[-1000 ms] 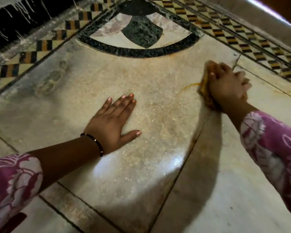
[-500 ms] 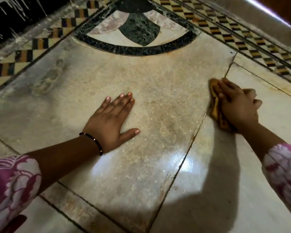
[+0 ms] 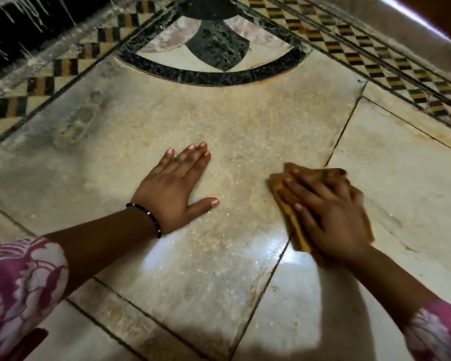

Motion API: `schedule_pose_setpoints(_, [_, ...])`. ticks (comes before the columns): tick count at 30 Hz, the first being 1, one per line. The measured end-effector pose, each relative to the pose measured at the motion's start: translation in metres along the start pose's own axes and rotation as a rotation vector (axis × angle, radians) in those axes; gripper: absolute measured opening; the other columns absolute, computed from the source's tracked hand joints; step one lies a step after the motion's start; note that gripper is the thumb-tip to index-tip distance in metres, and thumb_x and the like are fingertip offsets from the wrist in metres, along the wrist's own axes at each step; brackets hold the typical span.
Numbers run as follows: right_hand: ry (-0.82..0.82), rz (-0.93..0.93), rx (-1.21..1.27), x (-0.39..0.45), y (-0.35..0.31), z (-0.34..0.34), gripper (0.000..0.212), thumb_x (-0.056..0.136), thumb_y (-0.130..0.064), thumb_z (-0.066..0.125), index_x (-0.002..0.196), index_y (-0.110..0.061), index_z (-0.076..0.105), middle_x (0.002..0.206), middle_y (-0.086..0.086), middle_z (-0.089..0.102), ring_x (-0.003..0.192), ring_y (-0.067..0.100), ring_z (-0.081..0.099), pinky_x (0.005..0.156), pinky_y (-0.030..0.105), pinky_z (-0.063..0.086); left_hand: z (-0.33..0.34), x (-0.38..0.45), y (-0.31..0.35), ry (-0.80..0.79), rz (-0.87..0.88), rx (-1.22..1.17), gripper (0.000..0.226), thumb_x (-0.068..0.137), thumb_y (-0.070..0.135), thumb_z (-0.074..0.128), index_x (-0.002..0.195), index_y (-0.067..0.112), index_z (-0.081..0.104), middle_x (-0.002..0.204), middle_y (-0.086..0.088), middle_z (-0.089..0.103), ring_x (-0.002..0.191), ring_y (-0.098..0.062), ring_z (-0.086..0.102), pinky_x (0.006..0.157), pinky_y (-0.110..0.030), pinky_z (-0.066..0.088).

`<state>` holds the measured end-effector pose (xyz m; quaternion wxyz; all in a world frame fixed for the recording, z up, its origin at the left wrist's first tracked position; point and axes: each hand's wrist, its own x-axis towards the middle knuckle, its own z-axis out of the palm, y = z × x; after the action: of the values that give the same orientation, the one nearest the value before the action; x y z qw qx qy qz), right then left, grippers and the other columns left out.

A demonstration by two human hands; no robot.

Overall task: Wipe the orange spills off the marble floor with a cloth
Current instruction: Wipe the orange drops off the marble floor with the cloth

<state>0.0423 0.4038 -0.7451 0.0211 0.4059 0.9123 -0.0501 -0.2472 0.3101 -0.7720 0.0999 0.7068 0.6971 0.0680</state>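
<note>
My right hand (image 3: 331,212) presses an orange-stained cloth (image 3: 296,230) flat on the marble floor (image 3: 245,126), over the seam between two slabs. Most of the cloth is hidden under the hand; its edge shows at the left and near the wrist. My left hand (image 3: 175,188) lies flat with fingers spread on the large beige slab, a short gap left of the cloth, holding nothing. Faint orange staining runs along the slab seam (image 3: 339,142) beyond the cloth. No bright orange streak is visible on the slab.
A round dark inlay (image 3: 214,48) lies at the far centre. Checkered border tiles (image 3: 63,69) run along the left, and a second checkered band (image 3: 375,66) runs along the right below a raised ledge (image 3: 427,24). A dusty footprint mark (image 3: 81,118) sits far left.
My right hand has dragged the cloth toward me and leftward, from the slab's far right corner to beside my left hand. The orange streak seen earlier is gone. The left hand stayed put.
</note>
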Motion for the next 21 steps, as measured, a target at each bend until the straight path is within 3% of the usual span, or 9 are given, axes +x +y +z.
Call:
schedule_pose_setpoints(3, [0.029,0.216,0.001,0.019,0.042,-0.007,0.055,0.090,-0.054,0.022,0.143,-0.046,0.033,0.153,-0.011,0.032,0.121,0.034,0.035,0.087,0.044,0.028,0.001,0.000,0.000,0.006,0.006,-0.001,0.086,0.083,0.071,0.020,0.148,0.015,0.014,0.157,-0.002,0.010,0.143,-0.012,0.005,0.116,-0.033,-0.004])
schedule_pose_setpoints(8, [0.056,0.441,0.068,0.125,0.032,-0.011,0.053,0.094,-0.051,0.025,0.146,-0.039,0.026,0.158,-0.008,0.021,0.135,0.036,0.021,0.104,0.058,0.017,0.000,0.002,-0.002,0.023,0.001,-0.039,0.086,0.081,0.072,0.026,0.149,0.019,0.015,0.157,0.002,0.009,0.141,-0.006,0.002,0.116,-0.030,-0.003])
schedule_pose_setpoints(12, [-0.025,0.152,0.048,0.134,-0.042,-0.004,0.052,0.097,-0.046,0.029,0.148,-0.037,0.023,0.158,-0.006,0.021,0.136,0.034,0.018,0.107,0.061,0.012,-0.001,0.001,-0.003,0.024,-0.006,-0.043,0.085,0.081,0.070,0.028,0.148,0.019,0.016,0.156,0.003,0.010,0.140,-0.005,0.003,0.115,-0.028,-0.005])
schedule_pose_setpoints(14, [-0.017,-0.003,0.041,0.093,-0.063,-0.001,0.053,0.096,-0.047,0.028,0.148,-0.040,0.024,0.157,-0.009,0.024,0.131,0.030,0.021,0.104,0.057,0.016,-0.001,0.000,-0.002,0.018,-0.003,-0.040,0.085,0.081,0.070,0.027,0.148,0.018,0.016,0.157,0.002,0.010,0.141,-0.007,0.004,0.115,-0.029,-0.004])
schedule_pose_setpoints(16, [-0.015,-0.047,0.010,0.041,-0.060,0.003,0.054,0.094,-0.049,0.025,0.147,-0.042,0.025,0.155,-0.013,0.027,0.127,0.026,0.025,0.102,0.053,0.021,-0.001,0.000,-0.002,0.016,0.004,-0.039,0.086,0.081,0.070,0.025,0.148,0.018,0.016,0.157,0.001,0.010,0.141,-0.009,0.005,0.116,-0.030,-0.003])
schedule_pose_setpoints(18, [-0.019,0.089,-0.028,-0.005,-0.035,0.006,0.054,0.093,-0.052,0.023,0.146,-0.045,0.024,0.155,-0.014,0.027,0.127,0.027,0.030,0.099,0.050,0.024,0.000,0.000,-0.002,0.012,0.007,-0.042,0.086,0.081,0.071,0.024,0.149,0.017,0.015,0.157,0.000,0.009,0.142,-0.009,0.003,0.116,-0.032,-0.002])
schedule_pose_setpoints(21, [-0.030,0.450,0.037,-0.018,0.006,0.000,0.058,0.090,-0.055,0.020,0.146,-0.045,0.024,0.157,-0.012,0.024,0.131,0.036,0.025,0.100,0.054,0.026,0.001,0.000,-0.002,0.014,0.005,-0.039,0.087,0.081,0.072,0.022,0.149,0.017,0.013,0.157,0.001,0.006,0.143,-0.010,0.002,0.117,-0.034,-0.001])
